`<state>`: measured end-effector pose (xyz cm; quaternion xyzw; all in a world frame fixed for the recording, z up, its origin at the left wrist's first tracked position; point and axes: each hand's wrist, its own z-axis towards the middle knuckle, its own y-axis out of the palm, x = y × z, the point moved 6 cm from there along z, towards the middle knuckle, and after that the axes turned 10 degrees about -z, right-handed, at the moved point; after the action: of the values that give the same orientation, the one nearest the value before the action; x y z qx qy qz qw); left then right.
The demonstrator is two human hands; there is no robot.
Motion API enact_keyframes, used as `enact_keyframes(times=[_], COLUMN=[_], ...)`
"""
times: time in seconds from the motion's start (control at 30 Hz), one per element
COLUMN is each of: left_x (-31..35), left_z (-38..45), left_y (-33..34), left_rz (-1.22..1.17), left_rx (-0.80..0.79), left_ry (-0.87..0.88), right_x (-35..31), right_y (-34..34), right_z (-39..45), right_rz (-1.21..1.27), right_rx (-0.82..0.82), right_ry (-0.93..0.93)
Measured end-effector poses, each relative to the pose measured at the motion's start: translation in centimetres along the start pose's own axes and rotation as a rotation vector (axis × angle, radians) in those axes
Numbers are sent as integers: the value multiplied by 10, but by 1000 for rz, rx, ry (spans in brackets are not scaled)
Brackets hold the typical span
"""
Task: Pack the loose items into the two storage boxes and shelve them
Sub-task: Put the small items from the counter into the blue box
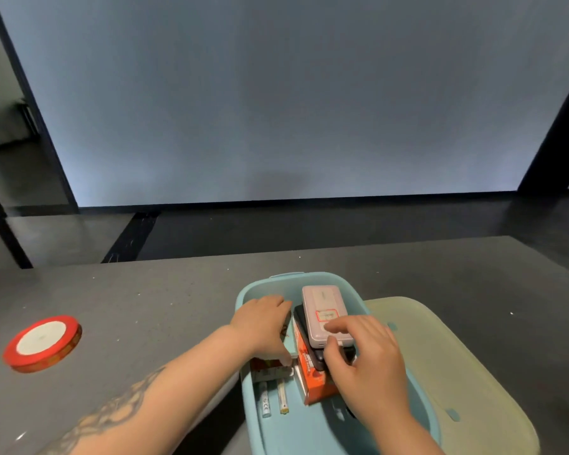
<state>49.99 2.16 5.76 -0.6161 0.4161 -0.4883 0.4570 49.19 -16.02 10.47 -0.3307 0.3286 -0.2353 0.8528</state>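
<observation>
Two hands work inside the blue box (342, 431): left hand (263, 326) grips a carton (270, 372); right hand (365, 359), fingers loosely spread, steadies the pink device (324, 310), whose stack may topple beneath them.

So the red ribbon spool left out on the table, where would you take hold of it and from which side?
Grip the red ribbon spool across its rim, coming straight down from above. It lies flat on the table with its white face up, apart from the blue box, so opposite edges look free for thumb and fingers. The left hand is probably nearer.
</observation>
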Motion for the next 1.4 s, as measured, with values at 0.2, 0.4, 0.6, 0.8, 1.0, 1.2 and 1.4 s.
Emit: enact_keyframes(times=[0.2, 0.4, 0.6, 0.8, 1.0, 1.2, 1.4], left_x=[-4, -1, -18, -112, -209, -286, -333], left_z=[0, -26, -153, -297, -404, -425, -418], left_y=[6, -16, -22, 33, 45, 30, 35], left_rz=[101, -148, -682, -635, -637, -355, -464], left_rx=[7, 198, 750, 844, 961, 248, -82], left_ry=[-8, -22, -135, -533, -844, -639, -546], right_x=[1, -9, -32, -166, -247, -285, -303], right_y=[5, 8, -2, 24, 97, 129, 170], right_z=[3, 5, -2, -37, -103, -117, -109], right_rz=[42, 38, 150, 360, 372, 372, 362], right_rx=[-8, -64, -125, -215, -508, -558, -631], right_ry=[26, -9, -30, -321, -405, -433, -362])
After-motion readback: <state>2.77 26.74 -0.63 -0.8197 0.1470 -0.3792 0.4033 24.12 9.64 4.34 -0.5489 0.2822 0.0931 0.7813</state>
